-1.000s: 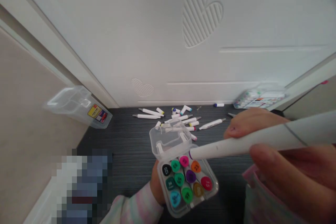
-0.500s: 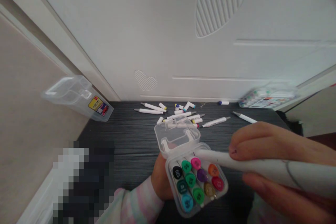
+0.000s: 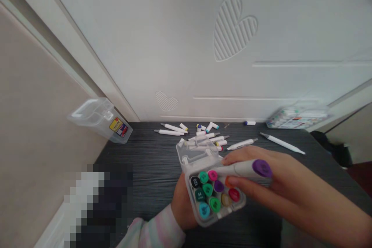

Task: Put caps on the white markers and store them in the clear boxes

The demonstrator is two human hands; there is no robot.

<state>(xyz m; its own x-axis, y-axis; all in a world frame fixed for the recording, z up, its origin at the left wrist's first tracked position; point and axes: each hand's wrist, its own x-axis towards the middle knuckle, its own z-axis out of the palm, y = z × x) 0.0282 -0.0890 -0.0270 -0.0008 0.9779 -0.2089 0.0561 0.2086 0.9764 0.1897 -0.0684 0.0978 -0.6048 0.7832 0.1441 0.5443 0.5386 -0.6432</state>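
My left hand (image 3: 184, 203) is wrapped round the left side of a clear plastic marker case (image 3: 200, 221), its lid (image 3: 197, 151) hinged back. Several markers stand in the case with coloured, numbered ends up: black, greens, blue, pink, purple, orange, tan and red. Between the thumb and fingers of my right hand (image 3: 261, 186) is a white marker (image 3: 244, 168) with a purple end. This marker slants over the far right part of the case, its other end down at the opening beside the pink one. My thumb partly covers the orange end.
Uncapped white markers (image 3: 241, 144) and loose caps (image 3: 250, 123) lie scattered on the dark table (image 3: 145, 159) by the white panel. An open clear case (image 3: 107, 124) stands at the left. A filled marker case (image 3: 296, 118) is at the back right.
My right hand has moved left and away from the camera, bringing the white marker's lower end to the case; its purple end now shows. The view has tilted up slightly.
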